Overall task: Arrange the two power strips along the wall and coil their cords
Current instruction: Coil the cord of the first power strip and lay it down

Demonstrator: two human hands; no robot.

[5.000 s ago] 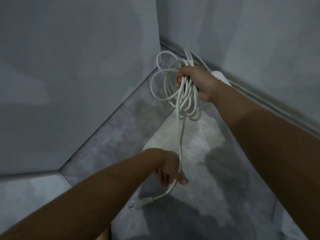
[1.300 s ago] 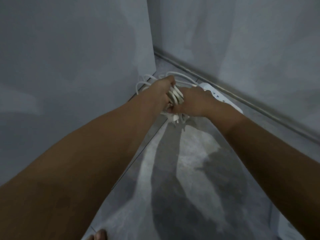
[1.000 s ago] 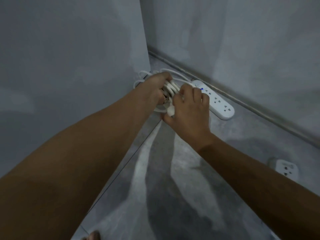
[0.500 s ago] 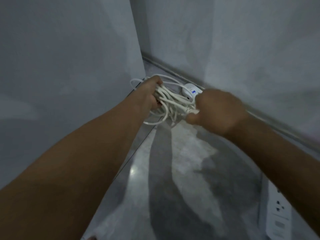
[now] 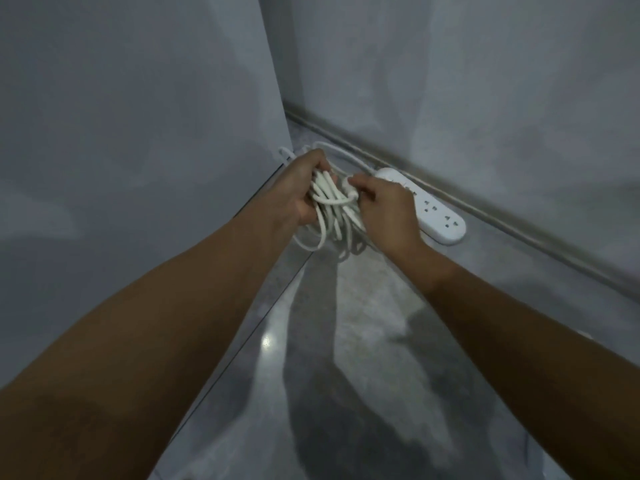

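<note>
A white power strip [image 5: 439, 216] lies on the grey floor along the right wall's skirting. Its white cord [image 5: 330, 216] is bundled into several loops held above the floor near the corner. My left hand [image 5: 300, 188] grips the bundle from the left, fingers curled round the loops. My right hand [image 5: 384, 211] pinches a strand that crosses over the bundle's middle. Loose loops hang below both hands. The second power strip is out of view.
A grey wall panel [image 5: 138, 133] stands close on the left and meets the right wall [image 5: 485, 81] in a corner just behind the hands. A skirting strip [image 5: 519, 233] runs along the right wall. Polished grey floor [image 5: 346, 341] stretches toward me.
The left hand took over the coiled bundle from the right. The right hand swung round it with the free cord end and now pinches a strand across the bundle. The second strip left the view.
</note>
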